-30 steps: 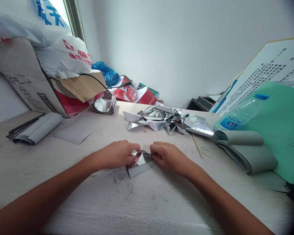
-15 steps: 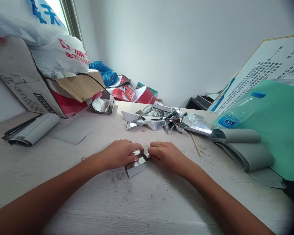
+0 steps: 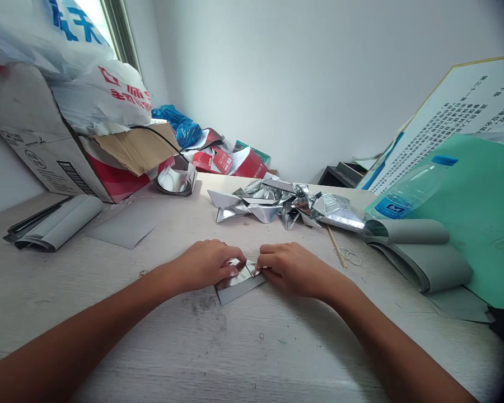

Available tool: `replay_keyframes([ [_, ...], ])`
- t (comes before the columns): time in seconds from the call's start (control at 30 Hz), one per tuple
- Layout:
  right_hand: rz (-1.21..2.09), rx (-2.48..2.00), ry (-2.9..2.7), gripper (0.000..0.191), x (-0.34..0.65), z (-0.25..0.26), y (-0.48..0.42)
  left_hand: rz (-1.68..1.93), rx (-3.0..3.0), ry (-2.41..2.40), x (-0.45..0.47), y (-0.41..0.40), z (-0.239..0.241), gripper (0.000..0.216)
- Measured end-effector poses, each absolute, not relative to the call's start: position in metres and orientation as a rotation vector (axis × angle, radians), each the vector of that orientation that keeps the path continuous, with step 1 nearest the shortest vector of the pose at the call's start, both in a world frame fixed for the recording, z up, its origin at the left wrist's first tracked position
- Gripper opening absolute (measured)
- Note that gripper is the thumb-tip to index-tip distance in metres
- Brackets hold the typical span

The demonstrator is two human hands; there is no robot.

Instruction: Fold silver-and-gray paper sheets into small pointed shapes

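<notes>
A folded silver sheet (image 3: 239,291) lies on the near middle of the table (image 3: 172,352), between the two hands – its shiny face up, a plain grey strip along the near edge, and a dark line crossing the shiny part toward the right. The left hand (image 3: 208,266) rests over its left part, thumb and forefinger a little apart on the shiny face; whether any finger reaches underneath, I cannot tell. The right hand (image 3: 296,271) has its fingers bunched on the right end, thumb and forefinger closed on it. Both forearms come in from the near corners and slant inward, wrists low, knuckles up, the hands facing each other just apart.

Beyond them, far and central, is a pile of folded silver pieces (image 3: 269,210). To its right lie a thin stick (image 3: 336,246) and pale loops (image 3: 351,257), then a bent stack of grey sheets (image 3: 441,268) near a clear bottle (image 3: 415,187). On the left – a flat grey sheet (image 3: 124,228) beside rolled sheets (image 3: 65,221)
</notes>
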State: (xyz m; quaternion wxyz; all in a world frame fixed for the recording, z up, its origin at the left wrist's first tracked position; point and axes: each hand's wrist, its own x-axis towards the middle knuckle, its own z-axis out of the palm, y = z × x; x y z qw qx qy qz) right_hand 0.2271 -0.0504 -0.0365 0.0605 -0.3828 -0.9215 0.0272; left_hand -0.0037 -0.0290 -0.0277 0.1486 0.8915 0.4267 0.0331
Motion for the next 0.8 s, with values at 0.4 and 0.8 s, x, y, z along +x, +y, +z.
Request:
replay_keyframes([
  [0.4, 0.421, -1.184, -2.657, 0.013, 0.2308, -0.0414, -0.0448, 0.045, 2.608, 1.182, -0.0038, -0.0287, -0.0279, 0.027],
  [0.8, 0.336, -1.342, -2.673, 0.01, 0.223, -0.0334, -0.052, 0.043, 2.616, 1.118, -0.0028, -0.0301, -0.0248, 0.015],
])
